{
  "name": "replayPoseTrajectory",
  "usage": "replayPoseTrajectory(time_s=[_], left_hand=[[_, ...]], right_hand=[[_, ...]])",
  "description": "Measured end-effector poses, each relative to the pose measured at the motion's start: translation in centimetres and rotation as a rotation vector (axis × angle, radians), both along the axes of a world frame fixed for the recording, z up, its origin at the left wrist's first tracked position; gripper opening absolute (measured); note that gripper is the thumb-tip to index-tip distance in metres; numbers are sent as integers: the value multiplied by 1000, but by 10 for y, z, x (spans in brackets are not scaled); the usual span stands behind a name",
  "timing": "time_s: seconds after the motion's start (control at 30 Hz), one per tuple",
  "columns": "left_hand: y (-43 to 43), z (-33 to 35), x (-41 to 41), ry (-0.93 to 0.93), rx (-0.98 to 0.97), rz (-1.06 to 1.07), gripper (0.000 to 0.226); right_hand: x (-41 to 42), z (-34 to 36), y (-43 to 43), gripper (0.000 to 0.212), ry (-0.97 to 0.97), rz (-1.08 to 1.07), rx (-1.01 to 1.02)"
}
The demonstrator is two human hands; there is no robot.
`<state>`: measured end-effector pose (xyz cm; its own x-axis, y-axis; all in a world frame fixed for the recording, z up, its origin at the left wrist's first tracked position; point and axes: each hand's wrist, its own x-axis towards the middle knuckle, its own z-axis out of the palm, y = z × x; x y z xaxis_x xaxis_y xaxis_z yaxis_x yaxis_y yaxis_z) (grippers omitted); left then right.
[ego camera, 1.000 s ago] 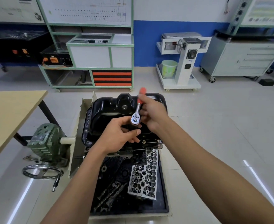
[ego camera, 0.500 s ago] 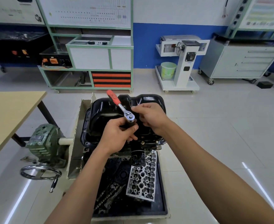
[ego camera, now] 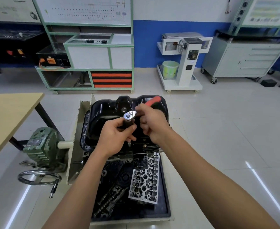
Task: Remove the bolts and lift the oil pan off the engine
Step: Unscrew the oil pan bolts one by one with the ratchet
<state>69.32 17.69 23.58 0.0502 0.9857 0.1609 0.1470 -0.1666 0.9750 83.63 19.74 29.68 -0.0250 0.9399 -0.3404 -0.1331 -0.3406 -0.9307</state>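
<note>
A black oil pan (ego camera: pixel 103 111) sits on top of the engine on its stand, its flange facing me. Above the pan's near edge is a ratchet wrench (ego camera: pixel 130 115) with a chrome head and a red handle (ego camera: pixel 153 100) pointing back right. My left hand (ego camera: pixel 115 138) grips the dark socket under the ratchet head. My right hand (ego camera: pixel 150 119) holds the ratchet's handle just behind the head. A bolt head (ego camera: pixel 144 145) shows on the pan's near flange, below my hands.
A black drip tray (ego camera: pixel 166 195) below the engine holds a silver cylinder head (ego camera: pixel 145 180) and dark engine parts. The stand's green gearbox (ego camera: pixel 40 146) and steel handwheel (ego camera: pixel 36 176) are at the left. A wooden table (ego camera: pixel 5 116) stands further left. Trolleys and cabinets line the back wall.
The ratchet handle swung from pointing straight back to back left, then round to back right. My left hand stayed on the socket; my right hand followed the handle.
</note>
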Motion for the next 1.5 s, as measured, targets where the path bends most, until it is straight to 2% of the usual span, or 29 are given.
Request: replayPoseTrajectory(time_s=[0.1,0.2,0.3,0.43,0.6,0.87,1.0,1.1,1.17,1.2,1.33,1.37,1.5], left_hand=[[1,-2,2,-1,35,29,14],[0,-5,7,1,76,53,15],[-1,-8,13,14,108,92,16],[-1,-8,11,-67,60,98,16],[-1,0,-6,-24,-40,-109,29],[0,3,-10,64,-122,-235,19],[1,-1,-5,78,-137,-265,19],[0,-5,-3,51,-127,-248,18],[-2,-8,-2,23,-124,-216,16],[-3,-9,-2,12,-116,-188,15],[-5,-9,-2,-43,-58,-65,15],[-5,-8,-3,-58,-46,-49,13],[-4,-6,-6,-59,5,-40,10]], right_hand=[[0,-10,-21,17,294,-101,-118],[-5,-19,-47,17,498,-159,-164],[-8,-26,-63,19,573,-190,-168],[-6,-19,-47,26,534,-191,-107],[-3,-6,-10,26,238,-74,-62],[3,32,33,30,-561,534,186],[-10,51,40,30,-825,814,318],[-17,54,42,30,-921,933,370],[-14,48,42,29,-835,919,358],[-11,42,41,29,-723,864,320],[-7,14,23,23,52,404,-50],[-7,9,15,22,193,284,-97],[-7,1,-23,20,468,-22,-152]])
